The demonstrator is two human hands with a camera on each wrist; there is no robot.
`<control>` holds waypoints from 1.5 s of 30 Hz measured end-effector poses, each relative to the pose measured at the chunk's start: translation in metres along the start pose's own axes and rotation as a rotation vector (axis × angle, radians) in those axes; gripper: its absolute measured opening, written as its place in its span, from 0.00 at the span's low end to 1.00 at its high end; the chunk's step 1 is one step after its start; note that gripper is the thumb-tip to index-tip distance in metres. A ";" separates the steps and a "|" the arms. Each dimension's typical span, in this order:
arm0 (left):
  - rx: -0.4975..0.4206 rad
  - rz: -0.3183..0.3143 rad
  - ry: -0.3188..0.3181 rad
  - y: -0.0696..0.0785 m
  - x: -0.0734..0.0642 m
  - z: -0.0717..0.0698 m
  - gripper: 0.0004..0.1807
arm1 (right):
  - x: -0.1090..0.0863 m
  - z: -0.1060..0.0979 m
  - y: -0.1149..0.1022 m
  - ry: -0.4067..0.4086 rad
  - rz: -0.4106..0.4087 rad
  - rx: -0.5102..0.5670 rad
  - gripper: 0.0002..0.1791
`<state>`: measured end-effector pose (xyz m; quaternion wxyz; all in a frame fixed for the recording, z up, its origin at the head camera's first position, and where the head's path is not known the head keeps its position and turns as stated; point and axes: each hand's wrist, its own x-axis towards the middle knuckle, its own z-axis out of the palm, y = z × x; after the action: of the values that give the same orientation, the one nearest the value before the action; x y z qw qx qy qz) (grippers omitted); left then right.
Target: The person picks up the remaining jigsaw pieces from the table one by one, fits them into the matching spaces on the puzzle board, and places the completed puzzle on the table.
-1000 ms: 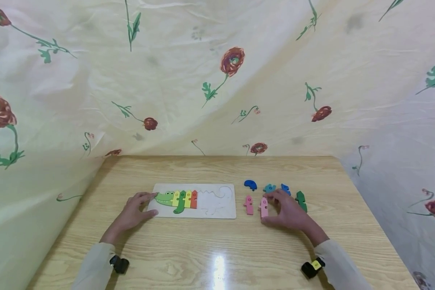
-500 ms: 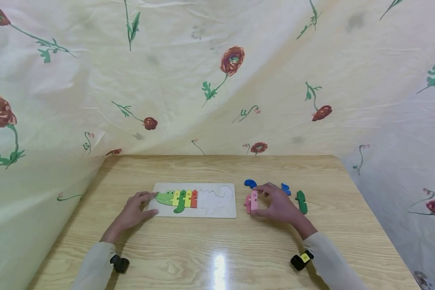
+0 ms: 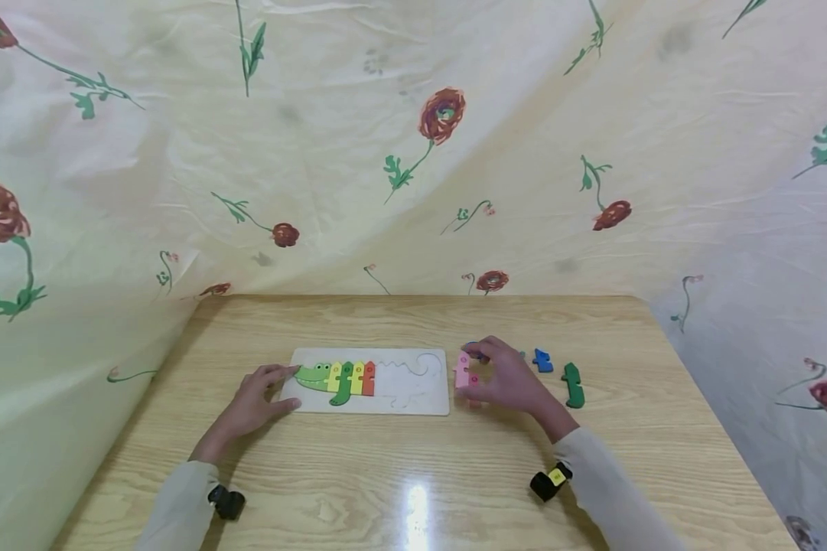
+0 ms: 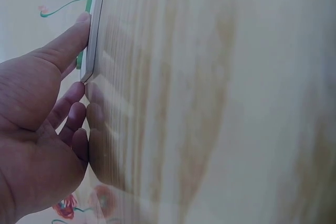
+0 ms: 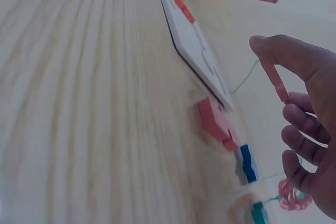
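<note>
Fronting flowered cloth (image 3: 344, 138), the wooden tabletop (image 3: 337, 474) underlies hands, left (image 3: 251, 402) spread against board (image 3: 413, 389), right (image 3: 509, 380) pinching pink piece (image 3: 462, 371).

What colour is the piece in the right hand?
The piece is light pink, clearest in the head view.

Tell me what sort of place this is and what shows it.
Probably a screened-off indoor play or work table: patterned flowered sheeting rises behind and beside a wooden table, and a crocodile puzzle board lies on top.
</note>
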<state>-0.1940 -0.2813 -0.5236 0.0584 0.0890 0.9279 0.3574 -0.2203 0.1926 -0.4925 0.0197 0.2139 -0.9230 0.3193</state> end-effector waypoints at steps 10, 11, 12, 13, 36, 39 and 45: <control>-0.013 0.001 0.000 -0.002 0.000 0.001 0.37 | 0.019 0.012 -0.019 -0.015 0.015 0.031 0.40; -0.016 -0.002 -0.001 -0.002 0.000 0.001 0.36 | 0.021 0.014 -0.020 -0.019 0.015 0.032 0.40; -0.016 -0.004 -0.003 -0.002 0.000 0.001 0.37 | 0.023 0.016 -0.021 -0.019 0.015 0.032 0.40; -0.017 -0.006 -0.004 -0.002 0.000 0.001 0.37 | 0.025 0.018 -0.022 -0.021 0.015 0.031 0.40; -0.010 -0.002 0.001 -0.001 0.000 0.000 0.36 | 0.052 0.059 -0.048 -0.092 0.010 0.110 0.39; -0.010 -0.008 0.000 -0.002 0.000 0.000 0.36 | 0.054 0.063 -0.050 -0.102 -0.010 0.105 0.40; 0.004 -0.032 -0.009 -0.003 0.002 0.001 0.36 | 0.058 0.067 -0.057 -0.121 -0.017 0.079 0.40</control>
<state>-0.1963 -0.2825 -0.5267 0.0680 0.0760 0.9295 0.3543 -0.2429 0.0903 -0.5028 -0.0421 0.2414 -0.9073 0.3418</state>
